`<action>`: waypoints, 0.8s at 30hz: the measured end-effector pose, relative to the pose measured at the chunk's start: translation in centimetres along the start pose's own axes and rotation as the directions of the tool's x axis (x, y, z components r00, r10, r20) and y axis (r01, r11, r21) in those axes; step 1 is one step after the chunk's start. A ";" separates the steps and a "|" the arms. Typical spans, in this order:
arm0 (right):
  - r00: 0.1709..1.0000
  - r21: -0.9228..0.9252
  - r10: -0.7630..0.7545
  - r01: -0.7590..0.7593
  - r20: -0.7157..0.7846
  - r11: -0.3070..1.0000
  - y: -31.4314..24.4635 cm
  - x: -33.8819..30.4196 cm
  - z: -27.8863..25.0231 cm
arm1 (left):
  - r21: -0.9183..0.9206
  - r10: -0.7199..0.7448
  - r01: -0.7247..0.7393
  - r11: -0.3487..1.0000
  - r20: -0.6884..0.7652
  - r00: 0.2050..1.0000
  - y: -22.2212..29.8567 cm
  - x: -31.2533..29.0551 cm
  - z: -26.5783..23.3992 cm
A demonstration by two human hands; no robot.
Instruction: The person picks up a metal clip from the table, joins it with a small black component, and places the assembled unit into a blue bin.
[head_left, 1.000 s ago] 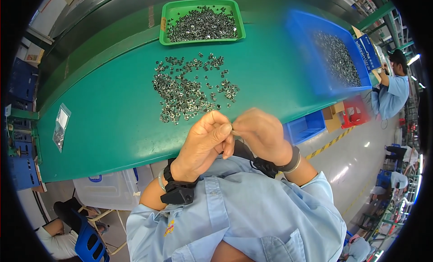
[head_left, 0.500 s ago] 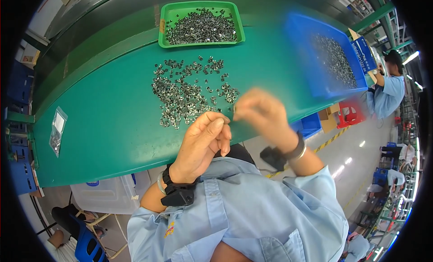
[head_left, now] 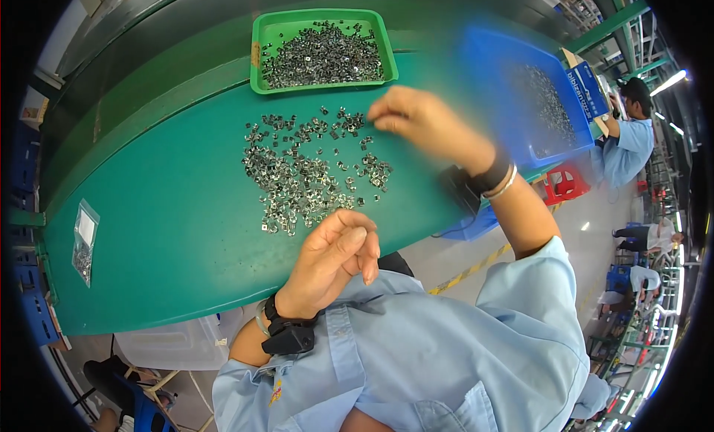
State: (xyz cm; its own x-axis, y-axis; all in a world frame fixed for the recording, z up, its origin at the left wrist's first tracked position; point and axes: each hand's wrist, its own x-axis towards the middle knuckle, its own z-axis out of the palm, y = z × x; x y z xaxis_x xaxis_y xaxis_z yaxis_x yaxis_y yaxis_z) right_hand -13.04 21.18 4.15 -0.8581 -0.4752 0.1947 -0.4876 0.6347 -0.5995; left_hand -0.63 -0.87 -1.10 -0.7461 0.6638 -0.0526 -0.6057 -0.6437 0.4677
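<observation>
A loose spread of small dark-and-silver metal parts (head_left: 297, 185) lies on the green tabletop (head_left: 171, 231). My right hand (head_left: 428, 123) is over the far right side of this spread, thumb and fingers drawn together in a pinch. Whether a part is between its fingertips is too small to tell. Close to my body, at the table's near edge, my left hand (head_left: 331, 261) is closed, with the thumb pressed against the curled index finger. What it holds, if anything, is hidden. Beyond the spread stands a green tray (head_left: 256, 67) heaped with similar parts.
A blue bin (head_left: 483, 67) with many small parts stands at the right, beside a blue carton (head_left: 587, 90). A clear plastic bag (head_left: 85, 238) lies far left. A red stool (head_left: 561, 183) and a co-worker in light blue (head_left: 632, 142) are beyond the table's right end.
My right hand has moved from beside my left hand, away from me, to the far right of the loose parts. My left hand keeps nearly the same closed pose; the view has shifted slightly.
</observation>
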 end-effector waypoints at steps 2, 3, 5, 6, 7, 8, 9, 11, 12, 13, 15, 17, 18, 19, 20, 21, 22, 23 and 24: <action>0.997 -0.062 -0.014 0.019 0.080 0.998 0.0 -1.1 0.6 | 0.013 -0.026 0.026 1.000 0.022 0.999 -0.1 0.1 -0.1; 0.992 -0.091 -0.021 0.032 0.120 0.995 0.2 -1.4 0.8 | 0.013 -0.029 0.028 1.000 0.022 0.999 -0.2 0.1 -0.1; 0.993 -0.127 -0.030 0.045 0.117 0.991 0.5 -1.5 1.1 | 0.043 -0.024 0.025 0.999 -0.002 1.000 -0.2 0.1 0.0; 0.992 -0.162 -0.042 0.061 0.115 0.985 0.6 -1.4 1.2 | 0.059 -0.021 0.021 0.998 -0.014 1.000 -0.2 0.1 0.0; 0.992 -0.198 -0.054 0.076 0.114 0.977 0.7 -1.5 1.2 | 0.062 -0.019 0.020 0.998 -0.015 1.000 -0.2 0.1 0.1; 0.992 -0.197 -0.057 0.078 0.111 0.977 0.6 -1.7 1.0 | 0.067 -0.014 0.016 0.998 -0.027 1.000 -0.2 0.1 0.2; 0.997 -0.131 -0.011 0.020 0.073 0.991 0.3 -2.1 0.7 | 0.073 -0.009 0.012 0.997 -0.038 0.999 -0.3 0.2 0.3; 0.996 0.009 0.091 -0.091 0.006 0.996 0.0 -2.9 0.3 | 0.081 -0.006 0.010 0.997 -0.050 0.999 -0.4 0.2 0.5; 0.996 0.010 0.091 -0.091 0.002 0.996 0.0 -3.2 0.3 | 0.100 -0.001 0.008 0.995 -0.069 0.998 -0.3 0.3 0.7; 0.993 0.019 0.120 -0.120 -0.001 0.993 0.1 -3.5 0.3 | 0.118 0.004 0.006 0.993 -0.089 0.996 -0.3 0.4 0.9; 0.984 0.038 0.178 -0.177 -0.009 0.983 0.1 -3.9 0.3 | 0.142 0.007 0.008 0.990 -0.105 0.994 -0.4 0.5 1.1; 0.987 0.055 0.155 -0.152 -0.039 0.987 0.1 -4.2 0.1 | 0.173 0.023 -0.001 0.985 -0.126 0.992 -0.5 0.5 1.3; 0.990 0.071 0.130 -0.126 -0.062 0.990 0.0 -4.3 0.0 | 0.188 0.033 -0.007 0.982 -0.137 0.990 -0.5 0.5 1.4; 0.991 0.086 0.105 -0.098 -0.085 0.991 -0.1 -4.4 -0.1 | 0.192 0.034 -0.008 0.981 -0.136 0.990 -0.5 0.6 1.5; 0.991 0.090 0.099 -0.091 -0.085 0.992 -0.3 -4.4 -0.1 | 0.221 0.054 -0.020 0.975 -0.150 0.987 -0.3 0.6 1.6; 0.990 0.121 0.109 -0.098 -0.090 0.988 -0.6 -4.5 -0.2 | 0.249 0.075 -0.032 0.968 -0.164 0.984 -0.2 0.7 1.7; 0.988 0.152 0.119 -0.104 -0.095 0.983 -0.9 -4.5 -0.3 | 0.278 0.097 -0.045 0.960 -0.179 0.979 0.0 0.8 1.9; 0.987 0.183 0.128 -0.109 -0.099 0.977 -1.2 -4.6 -0.3 | 0.282 0.105 -0.049 0.958 -0.184 0.977 0.1 1.0 2.2; 0.988 0.188 0.121 -0.101 -0.098 0.977 -1.5 -4.8 -0.3 | 0.331 0.146 -0.072 0.941 -0.206 0.967 0.2 1.4 2.6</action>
State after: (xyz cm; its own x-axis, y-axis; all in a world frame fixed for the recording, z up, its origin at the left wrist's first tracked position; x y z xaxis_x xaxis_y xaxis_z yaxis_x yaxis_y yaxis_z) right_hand -8.24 22.67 4.33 -0.9223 -0.3333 0.1956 -0.3594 0.5536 -0.7513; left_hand -1.09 0.86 1.21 -0.8675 0.4695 -0.1647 -0.4250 -0.5271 0.7359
